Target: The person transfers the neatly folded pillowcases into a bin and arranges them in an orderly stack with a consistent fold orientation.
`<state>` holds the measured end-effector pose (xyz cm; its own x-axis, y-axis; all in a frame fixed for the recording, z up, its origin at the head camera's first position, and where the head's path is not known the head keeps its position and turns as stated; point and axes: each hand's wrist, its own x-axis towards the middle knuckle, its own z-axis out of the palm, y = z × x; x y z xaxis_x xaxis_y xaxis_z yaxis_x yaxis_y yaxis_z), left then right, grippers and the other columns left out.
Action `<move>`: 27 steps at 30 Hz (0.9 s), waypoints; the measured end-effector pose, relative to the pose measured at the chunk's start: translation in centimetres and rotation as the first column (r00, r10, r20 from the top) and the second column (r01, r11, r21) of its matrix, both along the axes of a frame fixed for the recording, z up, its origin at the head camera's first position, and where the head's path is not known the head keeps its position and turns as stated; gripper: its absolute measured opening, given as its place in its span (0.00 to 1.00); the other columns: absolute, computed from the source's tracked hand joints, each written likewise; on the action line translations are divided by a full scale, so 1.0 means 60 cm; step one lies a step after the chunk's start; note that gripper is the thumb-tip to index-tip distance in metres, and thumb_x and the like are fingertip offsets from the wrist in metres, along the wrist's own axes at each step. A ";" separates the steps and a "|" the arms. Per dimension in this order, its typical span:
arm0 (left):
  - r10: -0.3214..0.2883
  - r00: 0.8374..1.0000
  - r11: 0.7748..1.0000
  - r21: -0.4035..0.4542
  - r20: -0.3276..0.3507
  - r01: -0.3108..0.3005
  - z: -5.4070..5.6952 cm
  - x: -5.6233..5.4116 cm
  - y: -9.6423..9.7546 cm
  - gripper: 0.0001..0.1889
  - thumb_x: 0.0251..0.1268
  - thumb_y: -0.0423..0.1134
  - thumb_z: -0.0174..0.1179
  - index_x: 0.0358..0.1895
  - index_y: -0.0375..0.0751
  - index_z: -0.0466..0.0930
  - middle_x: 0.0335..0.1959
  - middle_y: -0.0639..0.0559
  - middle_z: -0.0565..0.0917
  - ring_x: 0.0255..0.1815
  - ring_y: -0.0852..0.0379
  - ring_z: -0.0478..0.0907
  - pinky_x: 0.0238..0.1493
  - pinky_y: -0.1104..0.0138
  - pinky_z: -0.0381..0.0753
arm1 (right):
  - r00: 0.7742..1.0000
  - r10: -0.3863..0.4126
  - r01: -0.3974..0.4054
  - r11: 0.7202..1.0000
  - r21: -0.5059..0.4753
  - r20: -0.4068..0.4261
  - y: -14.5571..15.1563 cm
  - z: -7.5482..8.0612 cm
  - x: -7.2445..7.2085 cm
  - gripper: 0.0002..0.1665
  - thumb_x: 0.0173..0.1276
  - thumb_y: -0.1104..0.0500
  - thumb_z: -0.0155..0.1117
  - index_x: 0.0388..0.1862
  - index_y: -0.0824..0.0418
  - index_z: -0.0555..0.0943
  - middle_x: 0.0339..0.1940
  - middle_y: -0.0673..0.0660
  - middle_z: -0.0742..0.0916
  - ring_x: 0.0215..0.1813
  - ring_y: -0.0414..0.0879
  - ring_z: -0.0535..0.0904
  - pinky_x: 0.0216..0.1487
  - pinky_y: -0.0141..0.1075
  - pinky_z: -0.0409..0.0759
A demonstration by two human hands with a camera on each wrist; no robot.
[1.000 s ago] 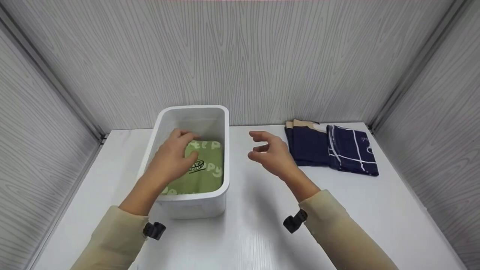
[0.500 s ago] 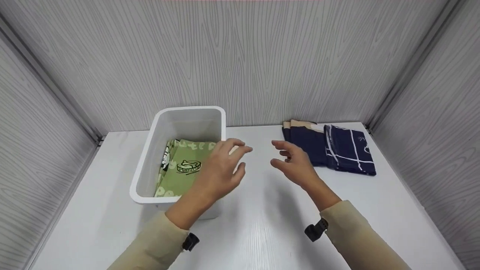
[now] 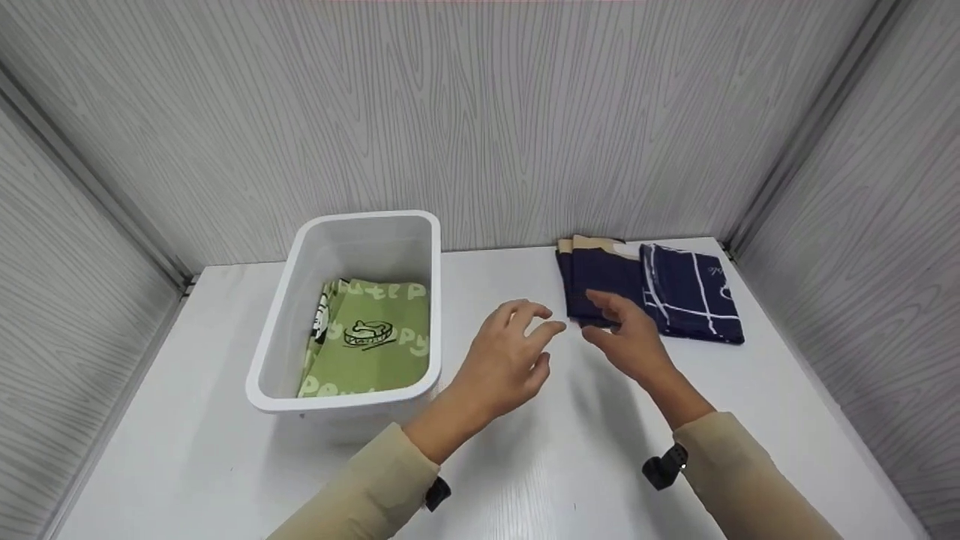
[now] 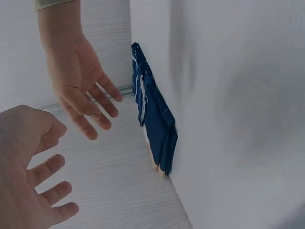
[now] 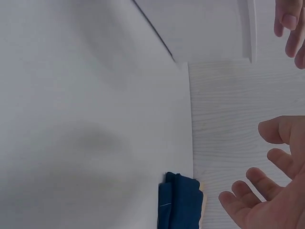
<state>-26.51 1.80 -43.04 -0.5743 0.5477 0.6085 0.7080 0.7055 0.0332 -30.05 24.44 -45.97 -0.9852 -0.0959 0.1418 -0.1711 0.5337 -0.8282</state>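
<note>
My left hand [image 3: 504, 360] hovers over the table to the right of the white bin, its fingers loosely bent around nothing. Close to the folded navy cloth with a tan edge [image 3: 607, 274] is my right hand [image 3: 632, 337], which covers part of its front edge in the head view; its fingers are spread and hold nothing. Beside that cloth lies a second folded navy cloth with white lines [image 3: 694, 292]. Folded green fabric with pale letters and a bowl drawing [image 3: 375, 360] lies inside the bin. Both wrist views show the navy cloths apart from the hands.
The white plastic bin [image 3: 343, 403] stands at the left of the white table [image 3: 525, 480]. Grey wood-patterned panels [image 3: 480, 127] close off the back and both sides. The navy cloths lie near the back right edge.
My left hand has left the bin and moved right across the table. My right hand has also shifted right, toward the navy cloths. The green fabric stays in the bin.
</note>
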 end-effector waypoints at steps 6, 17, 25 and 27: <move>0.024 0.999 1.000 -0.019 0.041 -0.024 -0.035 -0.018 0.025 0.19 0.60 0.36 0.61 0.56 0.50 0.82 0.56 0.50 0.80 0.63 0.47 0.73 0.68 0.58 0.71 | 1.000 -0.026 0.025 1.000 0.014 0.011 0.022 -0.015 -0.006 0.33 0.68 0.60 0.64 0.72 0.58 0.70 0.72 0.60 0.74 0.72 0.62 0.67 0.69 0.58 0.68; 0.079 0.993 0.995 -0.070 0.088 -0.073 -0.096 -0.047 0.069 0.21 0.62 0.38 0.60 0.59 0.49 0.80 0.59 0.49 0.78 0.64 0.45 0.72 0.68 0.57 0.71 | 0.998 -0.062 0.062 0.996 0.056 -0.004 0.054 -0.054 -0.013 0.36 0.67 0.63 0.63 0.74 0.61 0.68 0.73 0.64 0.70 0.72 0.65 0.66 0.69 0.59 0.68; 0.095 0.994 0.992 -0.092 0.056 -0.090 -0.133 -0.079 0.094 0.22 0.60 0.41 0.63 0.59 0.46 0.80 0.61 0.46 0.78 0.63 0.42 0.74 0.68 0.55 0.71 | 0.982 -0.067 0.105 0.972 0.209 -0.179 0.076 -0.095 -0.027 0.36 0.61 0.66 0.65 0.70 0.66 0.72 0.67 0.69 0.76 0.70 0.64 0.69 0.69 0.57 0.66; 0.116 0.991 0.986 -0.131 0.064 -0.107 -0.142 -0.085 0.101 0.23 0.62 0.45 0.63 0.61 0.46 0.79 0.64 0.44 0.77 0.64 0.40 0.73 0.66 0.53 0.72 | 0.977 -0.068 0.118 0.963 0.243 -0.203 0.081 -0.103 -0.031 0.35 0.61 0.65 0.66 0.69 0.66 0.73 0.67 0.70 0.76 0.69 0.65 0.69 0.69 0.58 0.66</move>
<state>-31.61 7.85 -51.56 -0.6756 0.5477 0.4936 0.6234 0.7818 -0.0142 -31.92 29.28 -52.12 -0.9484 -0.0625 0.3110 -0.2525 0.7421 -0.6209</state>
